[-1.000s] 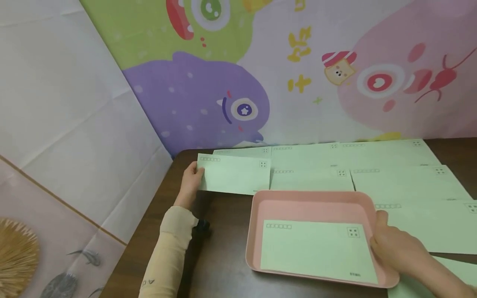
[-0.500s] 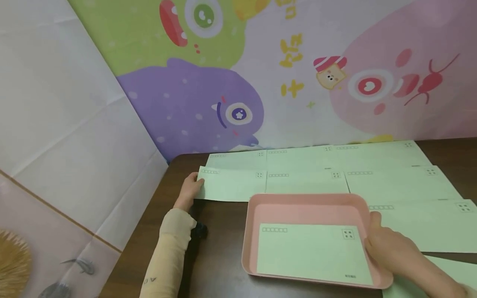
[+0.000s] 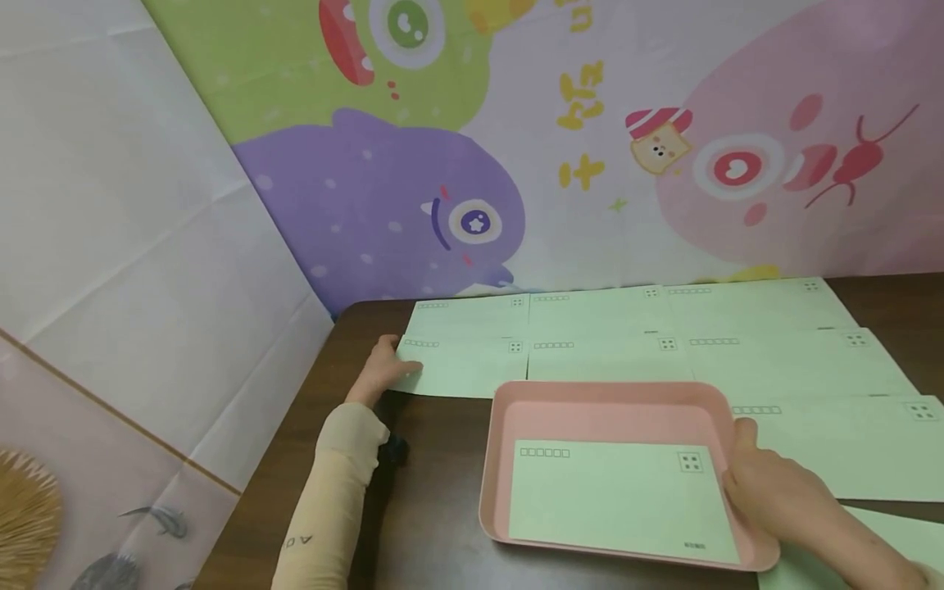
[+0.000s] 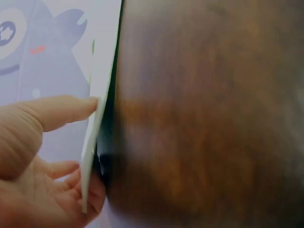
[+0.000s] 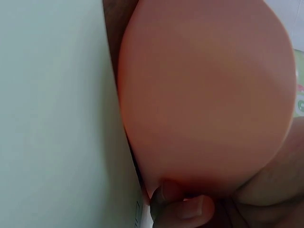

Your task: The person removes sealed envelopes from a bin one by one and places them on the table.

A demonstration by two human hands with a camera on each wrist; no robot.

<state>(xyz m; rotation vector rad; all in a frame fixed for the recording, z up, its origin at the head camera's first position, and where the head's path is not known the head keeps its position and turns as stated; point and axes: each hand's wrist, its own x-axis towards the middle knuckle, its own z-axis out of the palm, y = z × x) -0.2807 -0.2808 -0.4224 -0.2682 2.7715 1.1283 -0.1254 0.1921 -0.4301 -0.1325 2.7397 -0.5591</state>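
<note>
My left hand is at the left end of a pale green envelope lying in the second row on the table. In the left wrist view the thumb rests on one face of that envelope, and curled fingers sit at its other side; the end stands slightly off the wood. My right hand grips the right side of a pink tray, in which another green envelope lies. The right wrist view shows fingertips curled on the underside of the tray.
Several more green envelopes lie in rows along the back and right of the dark wooden table. A cartoon-printed cloth hangs behind the table, and a white cloth hangs to the left.
The envelope in my left hand has come down onto the table, lining up with the second row. The left thumb has shifted inward over it. My right hand keeps its grip on the tray.
</note>
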